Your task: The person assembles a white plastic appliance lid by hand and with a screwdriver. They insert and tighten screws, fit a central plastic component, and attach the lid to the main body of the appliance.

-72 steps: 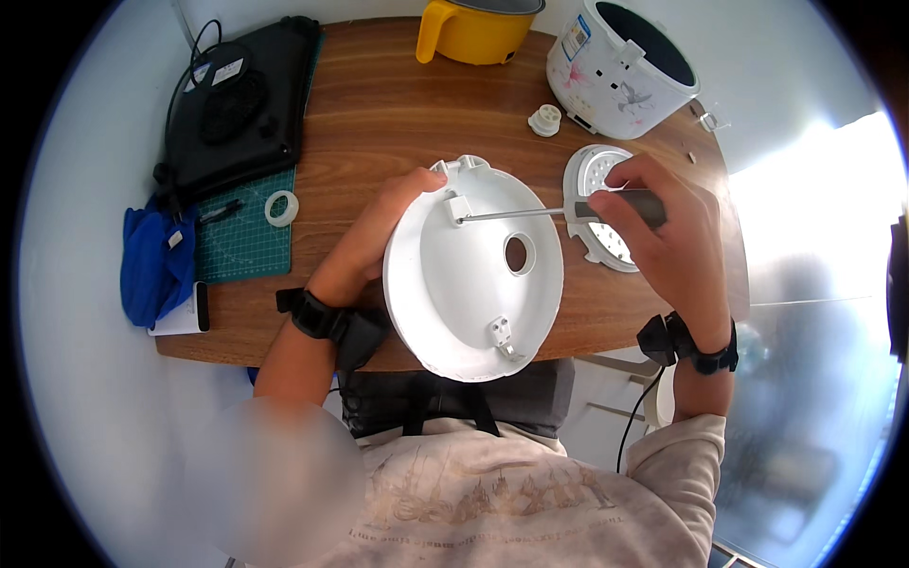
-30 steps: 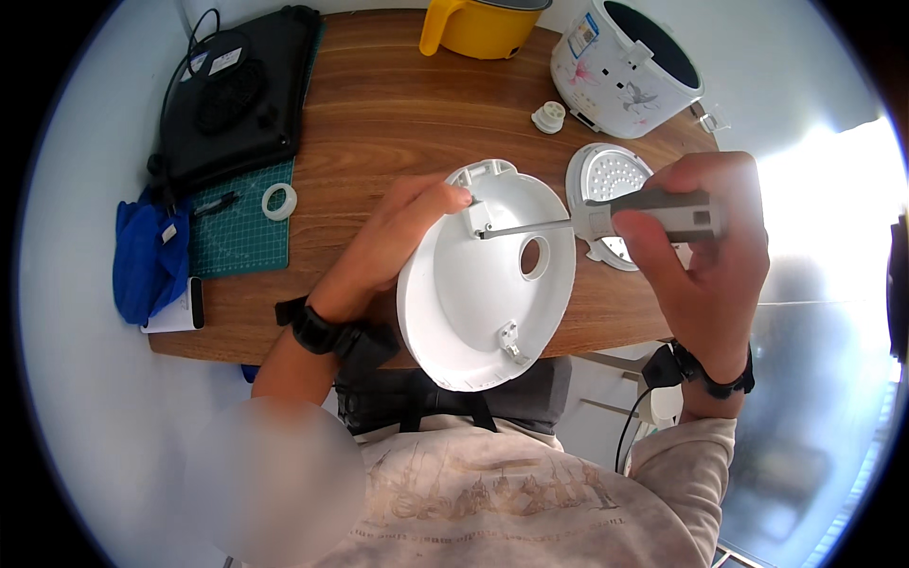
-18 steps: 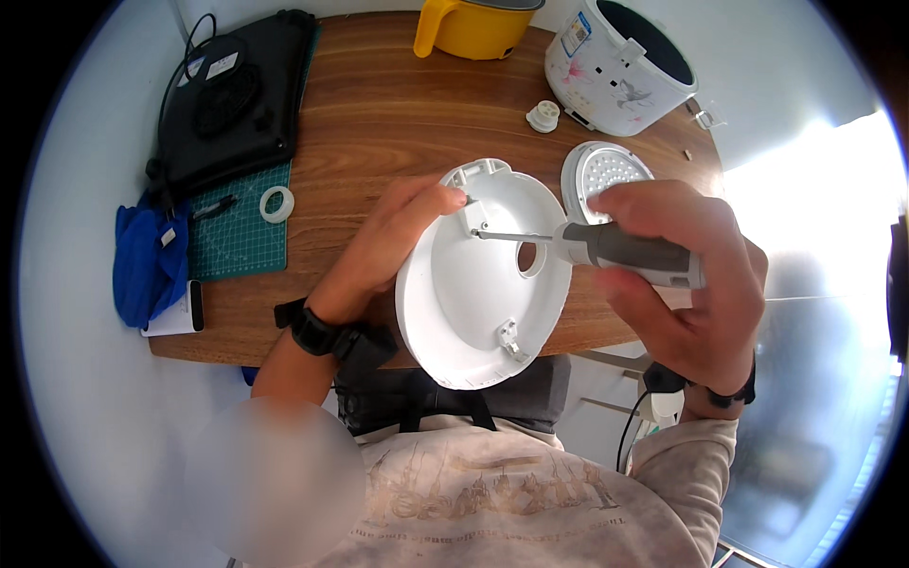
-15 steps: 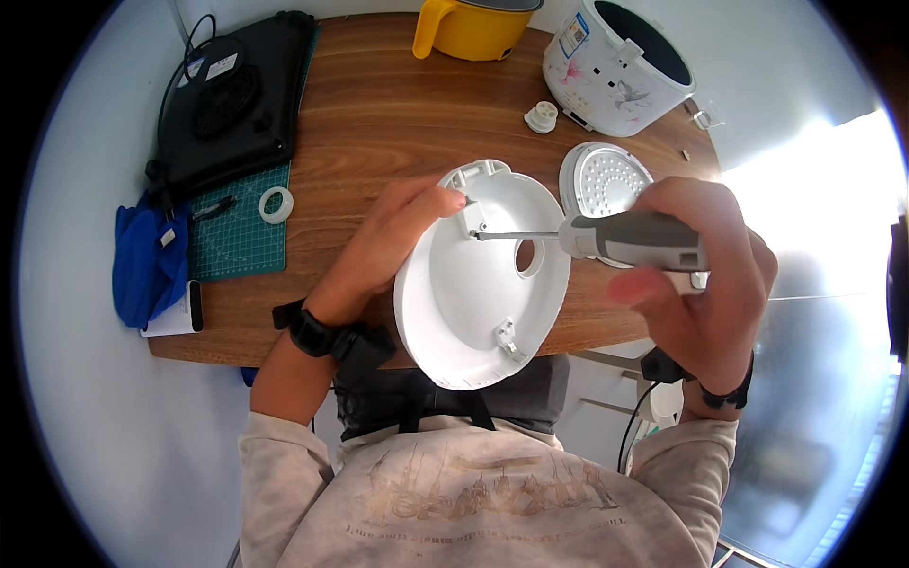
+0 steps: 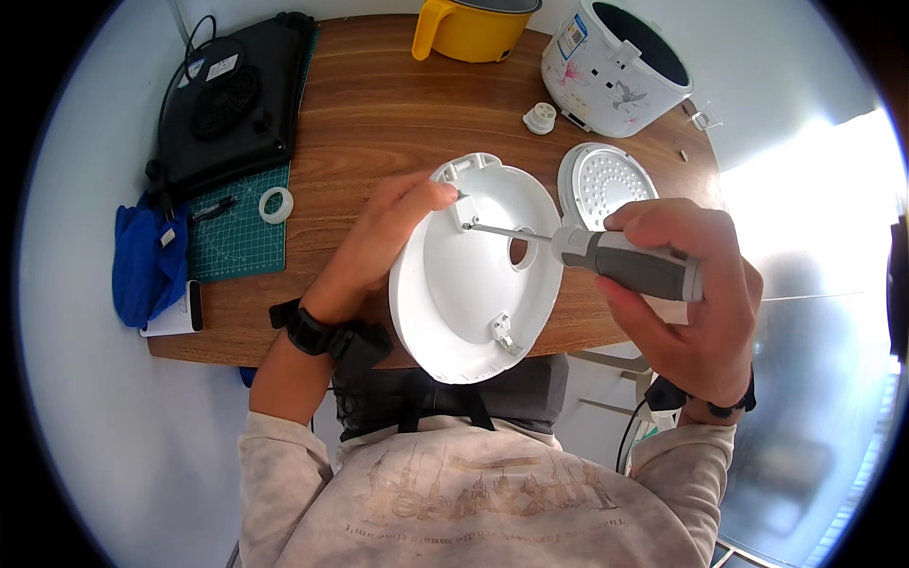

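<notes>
Nearest the body, one white lid shell [image 5: 445,284] is held hollow side showing, its near end reaching past the near edge of the wooden table [image 5: 407,104]; it has one round opening and two fittings, a white bracket [image 5: 463,218] toward its far end and a smaller latch piece [image 5: 503,331] toward its near end. The left hand [image 5: 386,222] pinches the shell's left rim, thumb over the bracket side, other fingers mostly hidden behind. The right hand [image 5: 705,317] curls around the grey handle of one screwdriver [image 5: 636,263], thumb and fingers on opposite sides, the shaft crossing the shell to the bracket. Just right of the shell lies one perforated disc [image 5: 606,180]. Well left of it are one blue cloth [image 5: 147,270], one white ring [image 5: 264,210] and one black pen [image 5: 214,210] on one green mat [image 5: 241,246], with a strip of wood between mat and shell. Beyond the shell, wood stretches toward one small white cap [image 5: 540,118], one flowered cooker body [image 5: 601,90] near the right edge, one upturned black appliance [image 5: 275,85] far left, and, farthest, one yellow pot [image 5: 478,36].
</notes>
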`<state>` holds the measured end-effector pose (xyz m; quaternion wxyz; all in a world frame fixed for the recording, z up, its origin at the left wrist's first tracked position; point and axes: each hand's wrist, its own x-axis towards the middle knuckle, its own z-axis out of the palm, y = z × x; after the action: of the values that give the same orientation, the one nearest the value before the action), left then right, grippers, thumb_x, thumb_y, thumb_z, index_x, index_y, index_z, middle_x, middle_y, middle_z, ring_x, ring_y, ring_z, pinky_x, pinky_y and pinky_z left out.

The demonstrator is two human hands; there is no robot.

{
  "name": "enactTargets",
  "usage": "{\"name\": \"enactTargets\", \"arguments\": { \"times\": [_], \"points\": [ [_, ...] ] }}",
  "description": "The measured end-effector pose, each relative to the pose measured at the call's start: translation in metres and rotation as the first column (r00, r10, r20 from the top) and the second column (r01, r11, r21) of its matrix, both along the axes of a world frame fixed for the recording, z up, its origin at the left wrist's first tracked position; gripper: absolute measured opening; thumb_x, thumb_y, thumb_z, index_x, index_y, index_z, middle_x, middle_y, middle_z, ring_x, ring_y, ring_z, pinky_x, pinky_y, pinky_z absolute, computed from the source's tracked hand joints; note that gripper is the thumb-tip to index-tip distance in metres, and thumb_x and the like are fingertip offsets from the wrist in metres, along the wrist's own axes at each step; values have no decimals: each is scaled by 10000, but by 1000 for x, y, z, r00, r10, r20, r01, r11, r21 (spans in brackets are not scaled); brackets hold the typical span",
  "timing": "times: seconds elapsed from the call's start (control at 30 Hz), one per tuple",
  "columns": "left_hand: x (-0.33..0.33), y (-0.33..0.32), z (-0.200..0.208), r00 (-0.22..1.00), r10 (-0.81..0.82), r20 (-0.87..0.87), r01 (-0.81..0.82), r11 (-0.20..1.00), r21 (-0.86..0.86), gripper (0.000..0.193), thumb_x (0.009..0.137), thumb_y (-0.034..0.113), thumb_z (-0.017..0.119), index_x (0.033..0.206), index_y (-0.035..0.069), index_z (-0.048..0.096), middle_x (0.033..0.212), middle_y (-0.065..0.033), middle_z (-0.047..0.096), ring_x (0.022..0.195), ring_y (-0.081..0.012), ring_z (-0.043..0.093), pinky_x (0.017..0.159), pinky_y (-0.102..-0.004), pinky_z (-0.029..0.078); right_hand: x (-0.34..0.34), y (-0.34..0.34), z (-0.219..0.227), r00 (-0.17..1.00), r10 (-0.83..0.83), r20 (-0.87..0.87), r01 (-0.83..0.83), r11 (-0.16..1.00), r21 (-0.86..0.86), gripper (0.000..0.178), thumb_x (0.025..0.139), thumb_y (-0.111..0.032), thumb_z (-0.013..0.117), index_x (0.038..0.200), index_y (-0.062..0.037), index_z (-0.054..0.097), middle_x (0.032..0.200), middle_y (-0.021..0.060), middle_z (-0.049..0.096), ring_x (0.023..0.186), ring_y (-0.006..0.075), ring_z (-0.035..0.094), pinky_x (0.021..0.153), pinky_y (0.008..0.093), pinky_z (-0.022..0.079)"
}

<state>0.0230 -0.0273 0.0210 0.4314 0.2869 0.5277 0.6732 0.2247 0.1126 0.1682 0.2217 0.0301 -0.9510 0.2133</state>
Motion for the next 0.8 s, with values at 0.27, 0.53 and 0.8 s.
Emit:
{"name": "enactTargets", "arguments": {
  "times": [0.27, 0.53, 0.8],
  "points": [
    [0, -2, 11, 1000, 0, 9, 1, 998, -61, 422, 942, 350, 537, 1092, -19, 679, 898, -91, 705, 762, -136, 680, 651, -261, 522, 3, 7, 6, 999, -35, 37, 28, 984, 177, 406, 747, -40, 839, 1082, -3, 613, 982, 159, 692, 873, 210, 706, 717, 292, 551],
    [-1, 0, 3, 999, -10, 36, 10, 1000, -10, 415, 941, 352, 541, 1078, -13, 683, 889, -83, 700, 744, -127, 667, 646, -259, 513, -6, 11, -14, 994, 26, -105, -25, 1000, 10, 502, 765, 57, 761, 1173, -30, 482, 1024, 174, 670, 886, 226, 691, 754, 307, 551],
    [-5, -1, 1, 999, -10, -30, 9, 1000, -21, 427, 942, 378, 537, 1062, -4, 685, 855, -83, 694, 723, -126, 666, 626, -257, 506, -5, 10, 1, 998, 46, -30, -41, 985, 168, 504, 787, 78, 726, 1197, -47, 460, 1025, 159, 638, 906, 231, 662, 774, 327, 552]
  ]
}}
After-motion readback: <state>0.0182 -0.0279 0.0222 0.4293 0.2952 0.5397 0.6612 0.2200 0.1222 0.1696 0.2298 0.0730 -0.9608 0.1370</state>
